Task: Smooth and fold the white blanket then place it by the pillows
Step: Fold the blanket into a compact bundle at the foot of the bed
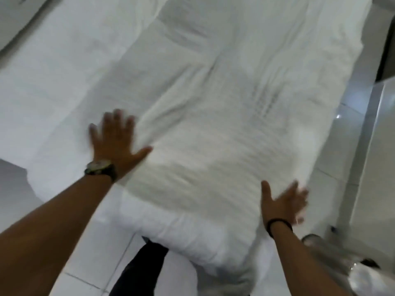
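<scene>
White bed [64, 67] is covered by the white blanket [213, 124], pressed flat under the open, empty left hand [116, 142] and right hand [282, 204]; smoothing is judged underway, folding next.

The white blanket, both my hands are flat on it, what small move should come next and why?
Probably sweep both palms outward. The left hand and right hand lie open and flat on the white blanket, and creases still run between them, so it looks not yet smooth enough to fold.
</scene>
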